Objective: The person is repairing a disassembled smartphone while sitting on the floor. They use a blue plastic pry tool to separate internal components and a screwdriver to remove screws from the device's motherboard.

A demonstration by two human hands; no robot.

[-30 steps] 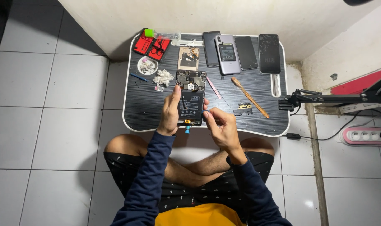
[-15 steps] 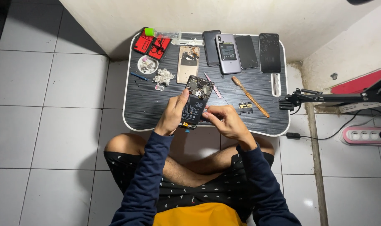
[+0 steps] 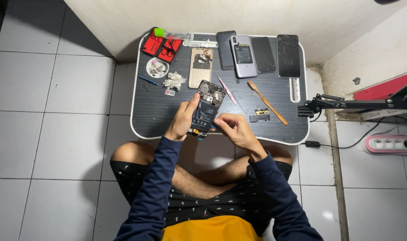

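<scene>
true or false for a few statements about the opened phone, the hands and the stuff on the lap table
1. The left hand holds the opened black phone with its back cover off. True.
2. The right hand rests on the floor tiles. False: it touches the phone's lower edge.
3. The long wooden tool lies on the dark lap table. True.
4. The small round white dish sits at the table's right edge. False: it sits near the left.

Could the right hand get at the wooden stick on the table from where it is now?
Probably yes. The wooden stick lies uncovered on the table, just beyond the right hand, with nothing between them. But that hand is busy at the opened phone held by the left hand.
</scene>
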